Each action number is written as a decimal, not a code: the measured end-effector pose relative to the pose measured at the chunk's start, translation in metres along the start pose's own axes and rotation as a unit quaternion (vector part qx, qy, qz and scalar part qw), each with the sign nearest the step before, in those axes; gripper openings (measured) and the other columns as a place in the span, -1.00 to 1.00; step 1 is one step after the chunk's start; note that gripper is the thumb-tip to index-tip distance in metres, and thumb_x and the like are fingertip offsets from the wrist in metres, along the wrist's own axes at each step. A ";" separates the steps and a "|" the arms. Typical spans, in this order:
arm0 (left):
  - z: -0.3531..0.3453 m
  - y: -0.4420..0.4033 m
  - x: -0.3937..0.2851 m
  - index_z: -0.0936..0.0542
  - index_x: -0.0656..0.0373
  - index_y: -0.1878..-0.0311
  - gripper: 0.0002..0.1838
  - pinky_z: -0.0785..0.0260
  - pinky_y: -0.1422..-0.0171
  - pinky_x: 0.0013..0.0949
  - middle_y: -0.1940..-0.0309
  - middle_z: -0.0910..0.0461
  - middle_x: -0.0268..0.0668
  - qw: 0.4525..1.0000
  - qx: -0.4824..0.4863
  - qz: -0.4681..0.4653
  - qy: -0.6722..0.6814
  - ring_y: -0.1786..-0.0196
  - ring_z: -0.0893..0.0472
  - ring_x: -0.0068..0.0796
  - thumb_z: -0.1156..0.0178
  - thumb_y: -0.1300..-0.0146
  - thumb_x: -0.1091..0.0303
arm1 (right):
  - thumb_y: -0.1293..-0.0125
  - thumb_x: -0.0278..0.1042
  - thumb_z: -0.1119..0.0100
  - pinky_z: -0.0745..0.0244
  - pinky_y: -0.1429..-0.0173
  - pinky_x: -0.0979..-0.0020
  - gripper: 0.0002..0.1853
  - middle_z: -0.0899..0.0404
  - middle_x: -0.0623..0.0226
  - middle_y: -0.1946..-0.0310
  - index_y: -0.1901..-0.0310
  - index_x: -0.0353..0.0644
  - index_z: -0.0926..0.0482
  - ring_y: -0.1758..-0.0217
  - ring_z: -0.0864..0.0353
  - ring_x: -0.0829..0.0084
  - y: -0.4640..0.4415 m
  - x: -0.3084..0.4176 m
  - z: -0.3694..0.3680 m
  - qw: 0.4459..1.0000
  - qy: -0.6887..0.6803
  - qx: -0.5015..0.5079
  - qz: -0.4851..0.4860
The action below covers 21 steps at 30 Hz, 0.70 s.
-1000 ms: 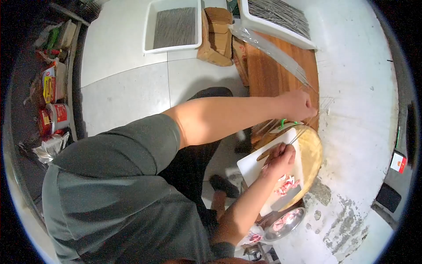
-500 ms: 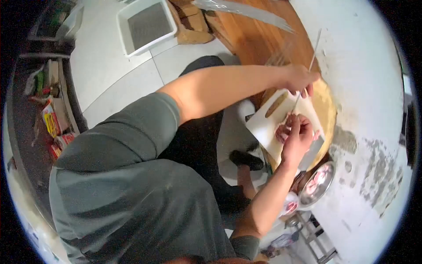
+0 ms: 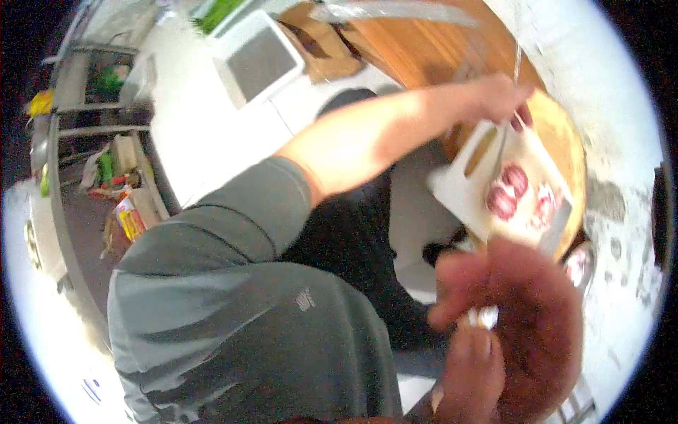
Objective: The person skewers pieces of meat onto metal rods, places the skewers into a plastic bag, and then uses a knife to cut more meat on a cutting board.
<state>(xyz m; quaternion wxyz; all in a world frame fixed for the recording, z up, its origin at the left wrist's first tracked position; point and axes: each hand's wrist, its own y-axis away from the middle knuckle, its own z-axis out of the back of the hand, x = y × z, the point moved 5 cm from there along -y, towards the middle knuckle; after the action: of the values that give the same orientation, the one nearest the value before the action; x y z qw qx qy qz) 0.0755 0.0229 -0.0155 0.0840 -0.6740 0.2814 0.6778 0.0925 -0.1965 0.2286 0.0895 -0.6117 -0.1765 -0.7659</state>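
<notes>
My left hand [image 3: 505, 102] is closed around a long thin stick [image 3: 519, 60], like a skewer, which points up past the hand and down over the white cutting board [image 3: 452, 187]. On the board lie dark red rounded pieces of meat [image 3: 507, 192] and a paler pink piece [image 3: 543, 206]. A flat grey blade-like thing [image 3: 558, 225] shows at the board's edge. My right hand [image 3: 522, 318] is raised close to the camera, blurred, its fingers curled and thumb bent in. Between them is a small white bit [image 3: 484, 318] that I cannot identify.
The board rests on a round wooden block [image 3: 568, 145] by a stained white wall [image 3: 621, 134]. A metal bowl [image 3: 580, 265] is partly hidden behind my right hand. A wooden surface [image 3: 424, 46], a cardboard box [image 3: 321, 46] and a white tub [image 3: 272, 60] stand farther off.
My right hand has left the meat on the board and come up close to the camera. My left hand still holds the thin stick above the board. The whole view has shifted.
</notes>
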 end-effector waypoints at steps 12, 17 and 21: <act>0.008 -0.009 0.008 -0.77 0.17 0.07 -0.33 -0.47 0.05 -0.36 0.16 -0.79 -0.25 1.000 -0.016 0.009 -0.010 0.13 -0.73 -0.44 0.28 -0.61 -0.11 | -0.17 -0.57 -0.24 -0.55 0.28 0.52 -0.62 -0.70 0.22 0.43 -0.07 -0.32 -0.57 0.44 -0.67 0.49 0.018 -0.032 -0.016 0.997 0.061 -0.007 0.045; -0.014 0.023 0.016 -0.74 0.26 0.11 -0.32 -0.42 0.00 -0.31 0.14 -0.78 -0.24 0.994 0.061 -0.040 0.082 0.12 -0.71 -0.46 0.28 -0.61 -0.08 | -0.35 -0.40 -0.24 -0.53 -0.17 0.29 -0.67 -0.64 0.06 0.02 -0.09 -0.33 -0.51 -0.04 -0.64 0.22 0.026 -0.142 0.036 0.929 0.111 -0.350 0.042; -0.066 0.070 0.009 -0.75 0.31 0.13 -0.37 -0.42 -0.09 -0.33 0.18 -0.77 -0.20 0.993 0.110 -0.034 -0.017 0.13 -0.69 -0.44 0.20 -0.58 -0.01 | -0.48 -0.31 -0.13 -0.51 -0.19 0.26 -0.58 -0.60 0.03 -0.08 -0.26 -0.34 -0.41 -0.10 -0.60 0.22 0.032 -0.235 0.039 0.927 0.080 -0.365 0.014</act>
<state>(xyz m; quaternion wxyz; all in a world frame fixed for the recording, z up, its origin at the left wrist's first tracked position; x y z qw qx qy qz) 0.0975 -0.0699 -0.0006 0.1854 -0.6584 0.3300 0.6506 0.1948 -0.2295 0.0136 -0.1158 -0.5410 0.1320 -0.8225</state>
